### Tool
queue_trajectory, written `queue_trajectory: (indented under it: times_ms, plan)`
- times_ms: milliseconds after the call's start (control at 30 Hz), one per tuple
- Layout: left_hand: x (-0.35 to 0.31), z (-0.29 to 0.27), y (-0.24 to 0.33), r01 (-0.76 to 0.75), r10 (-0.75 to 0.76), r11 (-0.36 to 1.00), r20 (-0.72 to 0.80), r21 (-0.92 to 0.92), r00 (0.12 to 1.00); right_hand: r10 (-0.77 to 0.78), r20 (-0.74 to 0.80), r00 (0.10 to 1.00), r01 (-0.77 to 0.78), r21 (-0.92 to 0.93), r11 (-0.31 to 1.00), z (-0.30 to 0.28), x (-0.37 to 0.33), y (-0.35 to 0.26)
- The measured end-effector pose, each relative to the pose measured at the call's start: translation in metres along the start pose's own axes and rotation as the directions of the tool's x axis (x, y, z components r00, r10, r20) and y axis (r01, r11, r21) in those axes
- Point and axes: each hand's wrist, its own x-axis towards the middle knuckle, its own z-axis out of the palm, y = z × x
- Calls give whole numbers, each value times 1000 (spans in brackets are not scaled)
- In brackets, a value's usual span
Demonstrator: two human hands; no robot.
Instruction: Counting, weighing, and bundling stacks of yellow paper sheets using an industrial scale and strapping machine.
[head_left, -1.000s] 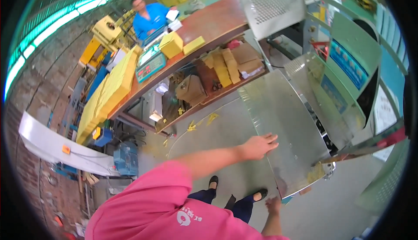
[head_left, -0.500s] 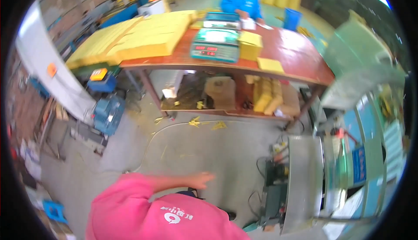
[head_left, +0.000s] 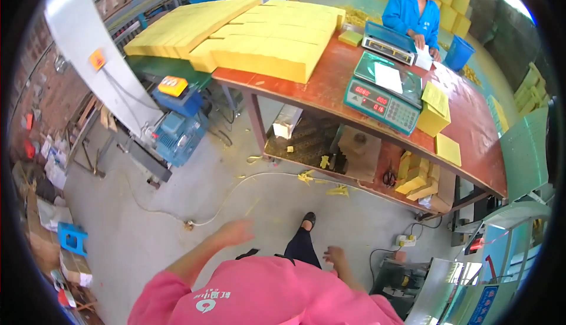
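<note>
My left hand swings out over the floor in front of me, smeared by motion. Nothing shows in it, but its fingers are not clear. Lower and to the right, my right hand hangs by my leg, its fingers loosely apart and holding nothing. Both hands are well short of the red table. On that table are a green digital scale with a white sheet on its pan, a stack of yellow paper, and long rows of yellow paper stacks.
Behind the table a person in blue handles white paper beside a second scale. A blue motor stands left of the table. A hose and yellow scraps lie on the floor. Machinery is at lower right.
My view has turned left and moved nearer the table, so the scale and table sit further right. My right hand has come into view. My left arm has swung outward.
</note>
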Motion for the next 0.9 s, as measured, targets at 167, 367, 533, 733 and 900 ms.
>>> queue_trajectory:
  times_ms: [167, 367, 533, 733, 900]
  plan:
    - [70, -61, 6, 27, -26, 998, 17, -54, 1000, 47, -32, 998, -42, 146, 988, 9, 62, -184]
    - [170, -167, 40, -42, 2, 991, -296, -129, 955, -262, 270, 927, 342, -318, 884, 49, 95, -388]
    - [254, -251, 53, -153, 97, 967, -258, -206, 961, -555, 226, 801, 596, -400, 696, 56, 107, -490]
    - [345, -326, 84, -325, 213, 688, -248, -648, 945, -826, -171, 537, 731, -393, 557, 40, 76, -565]
    - [404, -347, 158, -720, 641, 649, -333, -246, 691, -793, -591, 145, 424, -687, 590, -47, 57, -625]
